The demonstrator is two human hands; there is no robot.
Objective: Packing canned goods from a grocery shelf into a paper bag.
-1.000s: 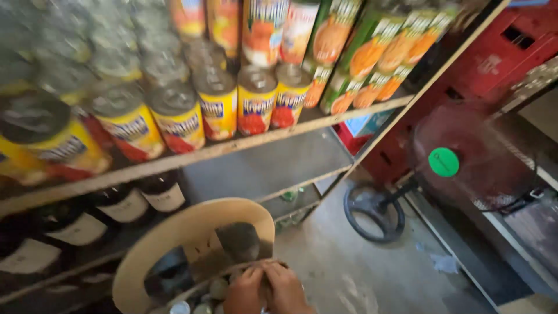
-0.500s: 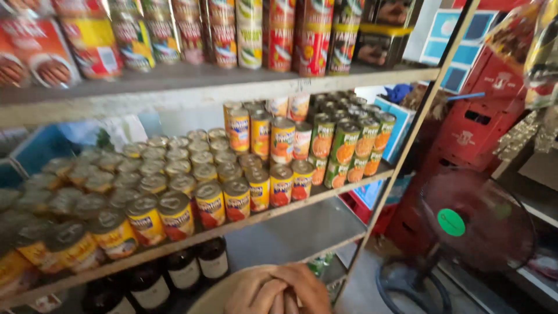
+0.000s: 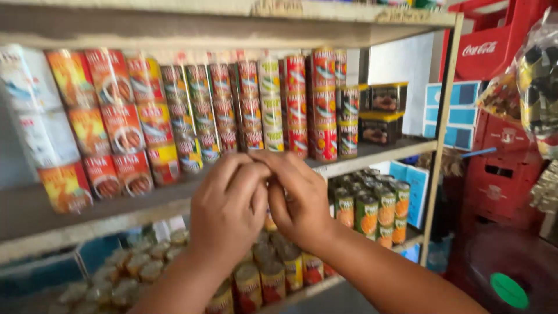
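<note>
Two hands (image 3: 264, 200) pinched together, stacked cans (image 3: 250, 104) behind

The wooden shelf unit (image 3: 372, 152) carries the stock on at least two boards. On the upper board, stacked tins (image 3: 290, 104) stand in columns several high, red and orange labels to the left of the middle, red and green ones at the middle. Just right of these stacks, dark tubs with yellow lids (image 3: 381, 113) sit two high. On the lower board, below and right of the stacks, green and orange labelled cans (image 3: 372, 206) stand in rows. Further cans (image 3: 139, 270) lie lower left, blurred.
</note>
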